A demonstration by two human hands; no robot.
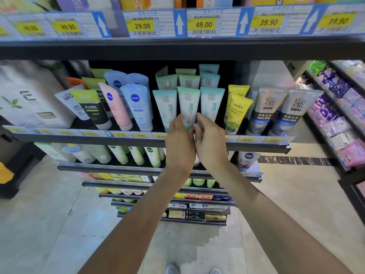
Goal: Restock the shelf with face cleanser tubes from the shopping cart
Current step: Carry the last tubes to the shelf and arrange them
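Head view: left hand (pixel 178 142) and right hand (pixel 210 142) both pinch the lower end of a pale mint-green plastic cleanser tube (pixel 188 104), fingers curled round it. Tube stands upright, front-middle of three matching tubes on the black metal shelf (pixel 256 144).

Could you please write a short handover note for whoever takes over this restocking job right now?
Left hand and right hand: both hold the lower end of the middle green tube, front row of the shelf.
Placed: green tubes left and right of it, with more rows behind.
Neighbours: blue Nivea tubes to the left, yellow tubes to the right.
Left: seat and let go of this tube. The shopping cart is out of view, so remaining stock is unknown.
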